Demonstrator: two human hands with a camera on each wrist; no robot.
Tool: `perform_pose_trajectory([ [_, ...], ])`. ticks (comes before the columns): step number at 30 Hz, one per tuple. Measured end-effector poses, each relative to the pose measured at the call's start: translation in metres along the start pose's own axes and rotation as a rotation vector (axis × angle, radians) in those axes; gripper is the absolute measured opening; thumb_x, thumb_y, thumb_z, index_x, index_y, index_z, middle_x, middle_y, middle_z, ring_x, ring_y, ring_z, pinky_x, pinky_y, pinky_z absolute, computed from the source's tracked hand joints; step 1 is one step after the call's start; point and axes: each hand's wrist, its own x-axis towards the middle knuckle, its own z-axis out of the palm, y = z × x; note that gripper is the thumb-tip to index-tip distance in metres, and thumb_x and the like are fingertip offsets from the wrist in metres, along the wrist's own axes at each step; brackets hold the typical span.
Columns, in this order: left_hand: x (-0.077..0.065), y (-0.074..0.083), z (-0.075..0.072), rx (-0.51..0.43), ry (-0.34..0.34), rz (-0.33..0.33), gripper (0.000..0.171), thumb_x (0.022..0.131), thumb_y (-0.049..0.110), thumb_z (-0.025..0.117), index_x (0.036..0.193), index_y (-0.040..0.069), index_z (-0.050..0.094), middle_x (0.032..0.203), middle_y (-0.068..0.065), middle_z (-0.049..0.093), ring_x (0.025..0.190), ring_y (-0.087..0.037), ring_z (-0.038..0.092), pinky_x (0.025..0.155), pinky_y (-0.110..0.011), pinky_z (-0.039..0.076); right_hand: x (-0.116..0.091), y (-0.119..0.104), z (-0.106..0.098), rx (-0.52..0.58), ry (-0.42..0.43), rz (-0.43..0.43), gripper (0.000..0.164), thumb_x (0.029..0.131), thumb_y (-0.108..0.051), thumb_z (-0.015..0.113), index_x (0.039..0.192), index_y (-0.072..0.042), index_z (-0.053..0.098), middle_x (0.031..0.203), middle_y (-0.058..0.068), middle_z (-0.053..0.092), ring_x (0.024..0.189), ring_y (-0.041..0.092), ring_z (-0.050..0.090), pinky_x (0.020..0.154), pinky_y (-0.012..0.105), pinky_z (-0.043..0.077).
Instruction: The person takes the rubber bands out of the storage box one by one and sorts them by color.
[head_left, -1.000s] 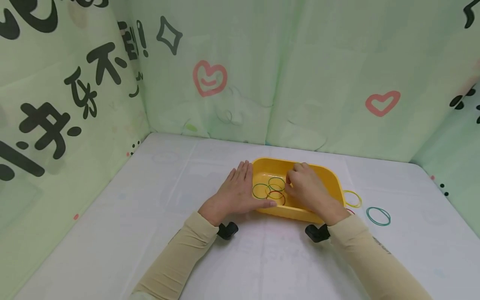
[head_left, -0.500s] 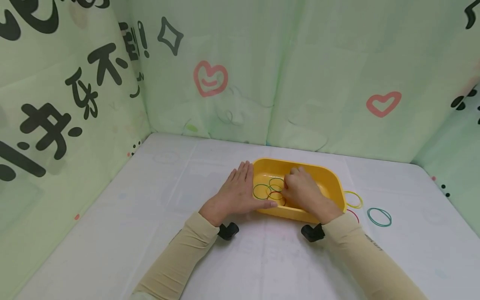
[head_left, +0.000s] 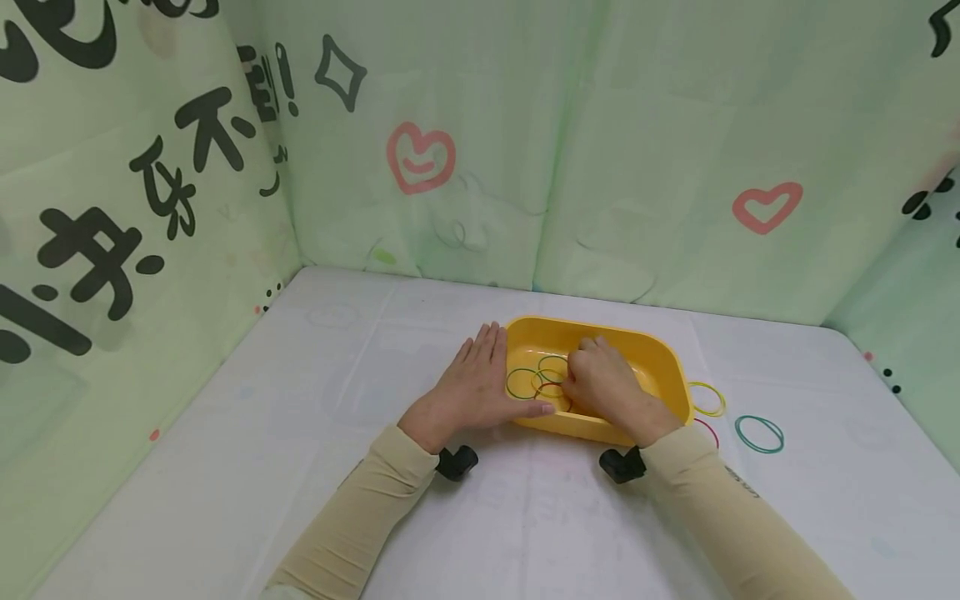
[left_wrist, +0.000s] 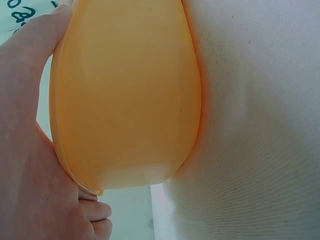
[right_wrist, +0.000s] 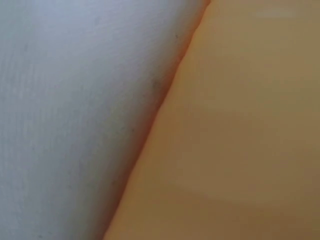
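Observation:
In the head view, a yellow plastic tray [head_left: 648,358] stands on the table. Several thin rubber bands lie on its floor at the left, among them a green rubber band [head_left: 521,369] and a red one. My left hand [head_left: 468,392] rests against the tray's left end, fingers straight and thumb along the near rim; the left wrist view shows this hand [left_wrist: 30,150] touching the tray wall [left_wrist: 125,100]. Curled fingers of my right hand [head_left: 606,379] reach down inside the tray, just right of the bands. Their tips are hidden, as is anything between them. Only tray wall [right_wrist: 240,130] and tabletop fill the right wrist view.
Right of the tray on the white table [head_left: 465,533] lie yellow rubber bands [head_left: 722,404], teal rubber bands [head_left: 759,452] and a red one [head_left: 712,432], partly hidden by tray and arm. Pale green printed curtains [head_left: 637,125] stand behind and at both sides.
My right hand has moved left and a little down inside the tray, toward the bands, then nearly stopped. More of the red rubber band outside shows. My left hand has stayed in place.

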Motion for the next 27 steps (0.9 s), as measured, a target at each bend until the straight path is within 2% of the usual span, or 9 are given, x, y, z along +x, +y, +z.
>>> perform_pose_trajectory([
  [10, 0.0005, -0.0004, 0.0003, 0.001, 0.001, 0.008, 0.129, 0.077, 0.088, 0.047, 0.158, 0.000, -0.002, 0.168, -0.015, -0.001, 0.156, -0.026, -0.001, 0.127, -0.043, 0.006, 0.0033, -0.0039, -0.0005, -0.019, -0.026, 0.009, 0.027, 0.083, -0.008, 0.069, 0.059, -0.006, 0.059, 0.072, 0.009, 0.053, 0.073, 0.026, 0.044, 0.067, 0.034, 0.037],
  [18, 0.0017, -0.0005, 0.0032, 0.000, 0.012, 0.016, 0.130, 0.076, 0.089, 0.047, 0.158, 0.000, -0.002, 0.168, -0.015, -0.001, 0.156, -0.027, 0.000, 0.127, -0.044, 0.007, 0.0031, -0.0030, -0.0011, -0.014, -0.062, 0.031, 0.026, 0.084, -0.008, 0.069, 0.060, -0.005, 0.060, 0.075, 0.010, 0.054, 0.075, 0.026, 0.044, 0.069, 0.035, 0.037],
  [21, 0.0021, -0.0008, 0.0043, 0.005, 0.019, 0.019, 0.130, 0.076, 0.089, 0.047, 0.158, 0.000, -0.002, 0.168, -0.015, 0.000, 0.156, -0.027, 0.001, 0.127, -0.044, 0.007, 0.0023, -0.0022, -0.0009, -0.003, -0.046, 0.027, 0.027, 0.083, -0.007, 0.069, 0.058, -0.006, 0.058, 0.074, 0.009, 0.053, 0.075, 0.026, 0.044, 0.069, 0.034, 0.036],
  [27, 0.0001, -0.0009, 0.0020, -0.002, 0.019, 0.012, 0.130, 0.076, 0.089, 0.047, 0.158, 0.000, -0.001, 0.168, -0.015, 0.000, 0.156, -0.026, 0.001, 0.127, -0.044, 0.007, -0.0011, -0.0005, -0.0037, 0.022, 0.041, -0.018, 0.027, 0.081, -0.004, 0.068, 0.058, -0.007, 0.055, 0.072, 0.009, 0.051, 0.072, 0.026, 0.043, 0.067, 0.035, 0.036],
])
